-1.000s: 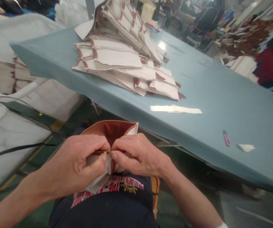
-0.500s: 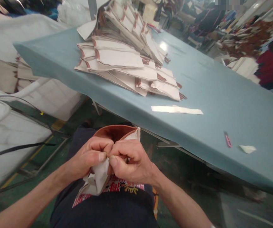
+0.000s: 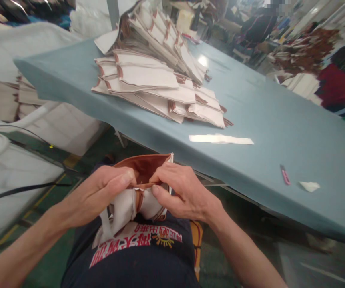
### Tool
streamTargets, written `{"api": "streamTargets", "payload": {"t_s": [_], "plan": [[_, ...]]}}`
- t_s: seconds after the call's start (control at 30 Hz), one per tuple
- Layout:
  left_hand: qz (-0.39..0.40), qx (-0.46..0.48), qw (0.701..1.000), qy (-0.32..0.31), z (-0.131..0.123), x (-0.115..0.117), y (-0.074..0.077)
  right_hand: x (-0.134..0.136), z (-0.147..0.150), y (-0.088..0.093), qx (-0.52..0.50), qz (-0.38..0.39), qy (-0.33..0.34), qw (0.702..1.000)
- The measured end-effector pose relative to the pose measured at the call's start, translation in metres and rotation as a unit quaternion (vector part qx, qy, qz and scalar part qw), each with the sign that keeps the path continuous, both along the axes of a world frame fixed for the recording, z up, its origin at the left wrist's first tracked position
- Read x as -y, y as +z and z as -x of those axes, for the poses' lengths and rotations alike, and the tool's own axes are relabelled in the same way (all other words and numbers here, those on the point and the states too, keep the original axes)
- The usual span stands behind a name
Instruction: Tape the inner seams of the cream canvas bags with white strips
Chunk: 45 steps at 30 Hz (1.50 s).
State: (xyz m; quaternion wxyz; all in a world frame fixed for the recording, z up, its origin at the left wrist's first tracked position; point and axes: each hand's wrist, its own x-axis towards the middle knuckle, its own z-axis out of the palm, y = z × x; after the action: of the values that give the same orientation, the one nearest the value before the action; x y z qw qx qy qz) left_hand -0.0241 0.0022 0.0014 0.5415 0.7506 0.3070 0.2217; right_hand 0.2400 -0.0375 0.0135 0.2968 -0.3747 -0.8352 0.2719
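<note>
A cream fabric pouch point(image 3: 123, 208) with a brown lining hangs in front of my lap, its mouth spread so the lining shows. My left hand point(image 3: 109, 186) pinches the near rim on the left, thumb outside and fingers over the edge. On the same rim, farther right, my right hand point(image 3: 178, 190) grips with the thumb outside and fingers tucked inside. Between the two hands a brown strip and a seam run down the pouch. My fingertips inside are hidden.
A blue-covered table point(image 3: 268, 132) stretches ahead, bearing stacked cream pieces point(image 3: 148, 76) with brown edges. On it lie a white strip point(image 3: 220, 139), a pink-handled cutter point(image 3: 284, 175) and a white scrap point(image 3: 309, 186). White bins point(image 3: 70, 124) stand at left.
My hands have moved apart from each other along the rim. The pouch's mouth has opened wider, and the brown strip between the hands now shows.
</note>
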Motion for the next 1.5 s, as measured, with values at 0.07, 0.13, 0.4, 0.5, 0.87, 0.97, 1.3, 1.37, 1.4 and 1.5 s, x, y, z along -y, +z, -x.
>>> {"api": "streamTargets", "payload": {"t_s": [0.07,0.13,0.4,0.5,0.87,0.97,1.3,1.37,1.4,1.5], "plan": [[-0.063,-0.030,0.997,-0.011,-0.003,-0.003,0.010,-0.001,0.000,0.000,0.010,-0.001,0.005,1.000],[-0.127,-0.051,0.990,-0.031,-0.007,-0.007,0.019,-0.002,0.001,-0.002,0.012,-0.005,0.009,1.000],[-0.222,-0.093,0.967,-0.086,-0.004,-0.009,0.013,-0.001,0.000,-0.006,-0.034,-0.002,0.011,0.999],[-0.286,-0.113,0.947,-0.089,-0.001,-0.007,0.008,-0.002,-0.001,-0.005,-0.041,0.001,0.017,0.999],[-0.223,-0.098,0.968,-0.061,-0.014,0.018,0.003,-0.009,-0.005,-0.032,-0.037,-0.058,-0.049,0.996],[-0.240,-0.080,0.966,-0.049,-0.020,0.032,0.009,-0.009,0.000,-0.037,-0.028,-0.036,-0.039,0.998],[-0.094,-0.013,0.995,0.008,-0.060,0.079,0.007,-0.006,0.024,-0.057,0.030,-0.029,-0.062,0.997],[-0.069,0.009,0.997,0.015,-0.058,0.080,-0.002,-0.007,0.023,-0.058,0.001,-0.013,-0.065,0.998],[-0.056,0.019,0.998,0.013,-0.054,0.079,-0.006,-0.009,0.022,-0.058,-0.012,-0.002,-0.066,0.998],[-0.035,0.039,0.998,0.026,-0.037,0.069,-0.010,-0.020,0.011,-0.052,-0.058,0.022,-0.059,0.996]]}}
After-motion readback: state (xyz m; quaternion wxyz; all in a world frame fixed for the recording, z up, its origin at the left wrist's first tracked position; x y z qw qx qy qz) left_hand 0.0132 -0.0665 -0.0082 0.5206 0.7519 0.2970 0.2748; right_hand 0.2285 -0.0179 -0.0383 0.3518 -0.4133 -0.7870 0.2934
